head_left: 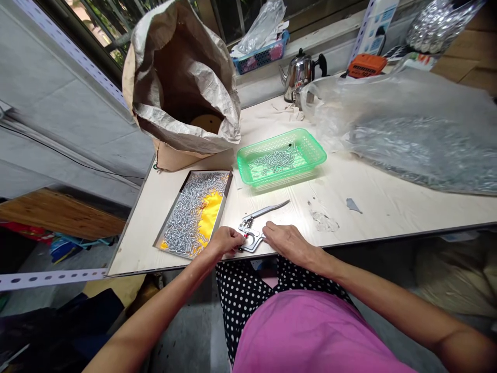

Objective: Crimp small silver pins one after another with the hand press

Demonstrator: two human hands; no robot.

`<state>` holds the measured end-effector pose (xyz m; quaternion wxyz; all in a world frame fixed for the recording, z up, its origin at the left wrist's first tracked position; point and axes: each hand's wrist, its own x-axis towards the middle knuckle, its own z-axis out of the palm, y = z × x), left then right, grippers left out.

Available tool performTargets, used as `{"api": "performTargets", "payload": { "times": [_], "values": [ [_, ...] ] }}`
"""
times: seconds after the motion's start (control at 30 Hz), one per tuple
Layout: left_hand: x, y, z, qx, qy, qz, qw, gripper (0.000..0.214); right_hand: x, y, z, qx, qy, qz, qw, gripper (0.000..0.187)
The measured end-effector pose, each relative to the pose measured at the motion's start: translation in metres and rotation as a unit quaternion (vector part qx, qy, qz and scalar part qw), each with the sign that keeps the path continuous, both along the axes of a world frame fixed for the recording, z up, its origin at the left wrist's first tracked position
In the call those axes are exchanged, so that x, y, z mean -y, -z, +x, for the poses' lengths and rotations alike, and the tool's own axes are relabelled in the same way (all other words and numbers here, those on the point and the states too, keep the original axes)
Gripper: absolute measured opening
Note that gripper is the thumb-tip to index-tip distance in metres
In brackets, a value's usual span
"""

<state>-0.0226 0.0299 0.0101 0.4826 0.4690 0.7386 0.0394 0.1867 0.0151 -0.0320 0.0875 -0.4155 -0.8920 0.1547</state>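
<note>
A pair of silver hand pliers (255, 214) with a spring and a small red part at the jaws lies near the table's front edge, handles apart. The fingers of my right hand (289, 241) are closed at its lower handle, which they partly cover. My left hand (225, 242) is pinched beside the jaws; whatever it holds is hidden. Left of it, a shallow tray (227, 194) holds many small silver metal pieces (180, 215) over a yellow lining (210, 215). Beyond the pliers, a green plastic basket (248, 178) contains more such pieces (274, 159).
A large open woven sack (142, 67) stands at the back left. To the right lies a clear plastic bag (427, 145) full of small silver pieces. A metal kettle (300, 75), an orange box (366, 65) and a blue basket (260, 59) are by the window.
</note>
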Motion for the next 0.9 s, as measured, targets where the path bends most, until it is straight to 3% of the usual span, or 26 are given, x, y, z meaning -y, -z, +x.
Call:
{"api": "performTargets", "payload": {
  "times": [0.2, 0.33, 0.47, 0.63, 0.73, 0.83, 0.9],
  "values": [
    [-0.005, 0.008, -0.008, 0.006, 0.035, -0.012, 0.999, 0.016, 0.001, 0.003, 0.001, -0.014, 0.004, 0.012, 1.000, 0.015],
    [-0.001, 0.011, -0.012, -0.030, 0.102, 0.074, 0.992, 0.018, 0.002, 0.014, 0.003, -0.050, 0.001, 0.047, 0.998, 0.013],
    [-0.002, 0.003, -0.010, -0.090, 0.186, 0.111, 0.972, 0.020, 0.003, 0.020, 0.004, -0.067, -0.025, 0.081, 0.994, 0.013],
    [-0.002, -0.007, -0.003, -0.139, 0.245, 0.115, 0.952, 0.020, 0.006, 0.008, 0.006, -0.034, -0.051, 0.101, 0.993, 0.017],
    [0.000, -0.004, -0.004, -0.104, 0.208, 0.067, 0.970, 0.021, 0.006, 0.001, 0.008, -0.008, -0.060, 0.090, 0.994, 0.019],
    [0.001, 0.001, -0.006, -0.012, 0.097, -0.040, 0.994, 0.019, 0.005, 0.000, 0.009, 0.002, -0.068, 0.060, 0.996, 0.019],
    [0.002, 0.003, -0.007, 0.023, 0.043, -0.068, 0.997, 0.020, 0.005, 0.000, 0.009, -0.001, -0.063, 0.040, 0.997, 0.018]
  ]
}}
